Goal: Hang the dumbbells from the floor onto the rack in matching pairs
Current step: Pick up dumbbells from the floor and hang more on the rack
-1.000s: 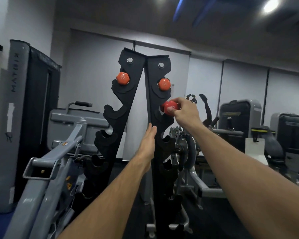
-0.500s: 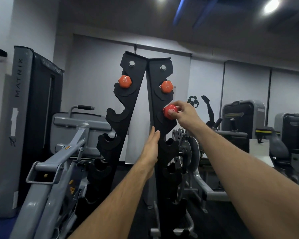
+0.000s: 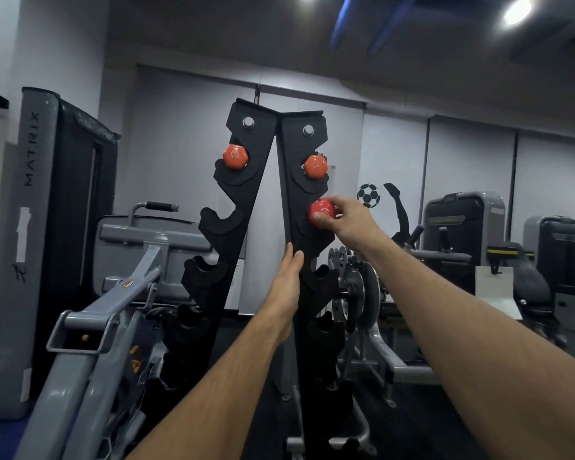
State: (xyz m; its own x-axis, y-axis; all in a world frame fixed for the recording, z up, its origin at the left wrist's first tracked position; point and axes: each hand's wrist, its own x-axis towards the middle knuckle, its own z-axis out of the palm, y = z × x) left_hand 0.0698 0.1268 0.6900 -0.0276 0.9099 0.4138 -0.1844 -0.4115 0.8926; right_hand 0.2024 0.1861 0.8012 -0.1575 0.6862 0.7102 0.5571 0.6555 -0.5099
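A tall black A-shaped dumbbell rack (image 3: 236, 227) stands in front of me. Two orange dumbbells hang in its top cradles, one on the left arm (image 3: 235, 156) and one on the right arm (image 3: 315, 166). My right hand (image 3: 349, 220) grips the end of a red dumbbell (image 3: 320, 211) at the second cradle of the right arm. My left hand (image 3: 287, 287), fingers straight, presses flat on the inner edge of the right arm just below. The lower cradles hold nothing.
A grey exercise machine frame (image 3: 90, 327) juts in at lower left, close to the rack. A tall Matrix weight-stack tower (image 3: 40, 227) stands at far left. A weight-plate machine (image 3: 356, 293) sits just right of the rack, and more grey machines (image 3: 462, 234) fill the right side.
The view has shifted slightly, so the rack sits a little lower in the frame. Both hands stay on the rack and the red dumbbell, in the same places.
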